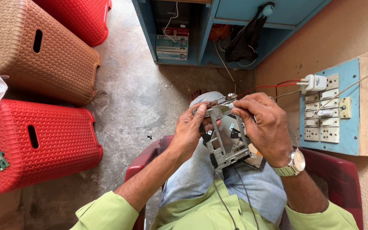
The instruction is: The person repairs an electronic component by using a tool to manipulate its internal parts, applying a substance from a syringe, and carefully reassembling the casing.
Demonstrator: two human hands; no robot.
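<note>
Currently the grey metal device frame (226,142) stands lengthwise over the lap, left hand (190,127) gripping its left edge, right hand (263,123) pinching its top.

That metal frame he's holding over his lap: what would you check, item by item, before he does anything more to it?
1. Both hands on the part: ok. The left hand grips the left edge of the metal frame, and the right hand holds its top right.
2. Frame supported: ok, held above the knees, over the red chair.
3. Thin dark wires hanging from the frame's lower end: not ok, they trail loose over the green shirt and could snag.
4. Small board under the frame: cannot tell whether it is attached or loose.
5. White plug in the wall socket panel: cannot tell whether its red wire reaches the frame.
</note>
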